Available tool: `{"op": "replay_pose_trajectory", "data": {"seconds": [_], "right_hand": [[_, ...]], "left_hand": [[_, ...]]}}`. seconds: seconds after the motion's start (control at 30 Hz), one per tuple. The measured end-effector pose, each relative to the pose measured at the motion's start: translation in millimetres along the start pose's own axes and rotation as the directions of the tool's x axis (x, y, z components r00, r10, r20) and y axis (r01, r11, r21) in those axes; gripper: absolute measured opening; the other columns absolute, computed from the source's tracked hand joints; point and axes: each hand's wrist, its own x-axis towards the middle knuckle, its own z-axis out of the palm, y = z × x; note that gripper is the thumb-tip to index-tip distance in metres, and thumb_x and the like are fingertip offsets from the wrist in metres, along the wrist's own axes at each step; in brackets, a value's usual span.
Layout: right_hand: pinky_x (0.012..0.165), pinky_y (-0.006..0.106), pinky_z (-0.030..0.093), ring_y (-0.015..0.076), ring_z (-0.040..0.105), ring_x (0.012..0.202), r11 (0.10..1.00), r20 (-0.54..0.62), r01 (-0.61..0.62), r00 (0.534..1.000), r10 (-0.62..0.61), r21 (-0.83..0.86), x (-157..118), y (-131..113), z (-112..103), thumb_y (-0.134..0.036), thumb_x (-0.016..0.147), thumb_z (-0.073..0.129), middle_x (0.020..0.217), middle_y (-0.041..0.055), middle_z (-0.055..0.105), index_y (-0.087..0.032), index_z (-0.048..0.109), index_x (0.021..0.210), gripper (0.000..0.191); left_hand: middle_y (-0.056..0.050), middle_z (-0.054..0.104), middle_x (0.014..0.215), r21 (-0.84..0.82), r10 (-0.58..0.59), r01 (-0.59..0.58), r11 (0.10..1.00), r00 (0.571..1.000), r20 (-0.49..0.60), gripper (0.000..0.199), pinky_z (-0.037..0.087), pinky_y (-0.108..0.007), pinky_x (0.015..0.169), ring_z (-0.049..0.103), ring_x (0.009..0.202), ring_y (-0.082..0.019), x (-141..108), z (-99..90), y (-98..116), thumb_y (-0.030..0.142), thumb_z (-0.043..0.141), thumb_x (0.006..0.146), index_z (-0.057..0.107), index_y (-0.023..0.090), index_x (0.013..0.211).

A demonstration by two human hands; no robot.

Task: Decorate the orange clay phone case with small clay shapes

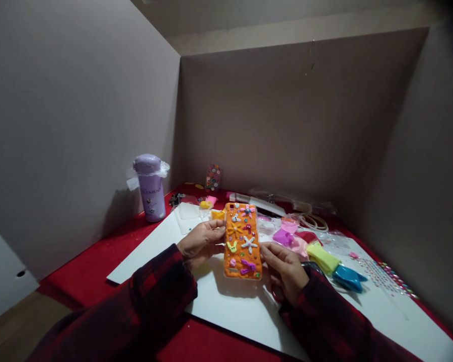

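An orange phone case [237,259] is held upright above the white board, its decorated face toward me. Clay flowers, a white starfish shape, a yellow bunny head, a purple bow and small gems cover it. My left hand [203,242] grips its left edge between thumb and fingers. On the lower right edge, my right hand [285,269] pinches it the same way. Behind the right hand lie soft clay packets: purple [283,237], yellow [322,258] and blue [349,278]. A clear phone case [189,211] rests on the board to the left.
The white board [226,311] lies on a red cloth [86,261]. A purple bottle [150,193] stands at the left. Another decorated case [213,177] leans at the back. Gem stickers [385,276] spread at the right. Grey panels [287,120] enclose the table.
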Motion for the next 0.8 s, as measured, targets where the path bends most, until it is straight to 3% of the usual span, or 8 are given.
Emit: {"op": "replay_pose_trajectory", "data": {"seconds": [0.23, 0.43, 0.8], "right_hand": [[0.023, 0.012, 0.019, 0.0024, 0.029, 0.023, 1.000, 0.034, 0.006, 0.999, -0.005, -0.022, -3.6, -3.2, 1.8, -0.049, 0.072, 0.065, 0.036, -0.0081, 0.045, -0.016, 0.053, 0.079, 0.035], [0.024, 0.012, 0.021, 0.0015, 0.029, 0.024, 0.999, 0.032, 0.017, 0.999, -0.016, -0.036, -2.3, -2.4, 1.0, -0.049, 0.068, 0.068, 0.039, -0.0077, 0.048, -0.016, 0.054, 0.080, 0.039], [0.024, 0.012, 0.020, 0.0019, 0.029, 0.023, 0.999, 0.047, 0.003, 0.999, -0.001, -0.041, -2.0, -1.3, 0.7, -0.049, 0.071, 0.065, 0.036, -0.0087, 0.046, -0.017, 0.051, 0.077, 0.035]], "left_hand": [[-0.004, 0.059, 0.080, -0.027, 0.045, -0.047, 0.999, 0.998, -0.054, 0.012, 0.044, -0.033, 0.076, 0.058, 0.072, -0.014, -0.9, 3.5, 0.0, 0.020, 0.065, 0.075, 0.059, 0.015, 0.085], [-0.006, 0.062, 0.083, -0.006, 0.045, -0.046, 0.999, 0.998, -0.054, 0.016, 0.045, -0.031, 0.071, 0.060, 0.073, -0.015, -0.8, 5.8, 0.4, 0.020, 0.066, 0.075, 0.058, 0.015, 0.088], [-0.010, 0.063, 0.092, 0.008, 0.032, -0.031, 0.999, 0.998, -0.046, 0.018, 0.045, -0.036, 0.080, 0.061, 0.077, -0.017, -2.1, 6.0, 1.6, 0.021, 0.066, 0.075, 0.058, 0.013, 0.090]]}}
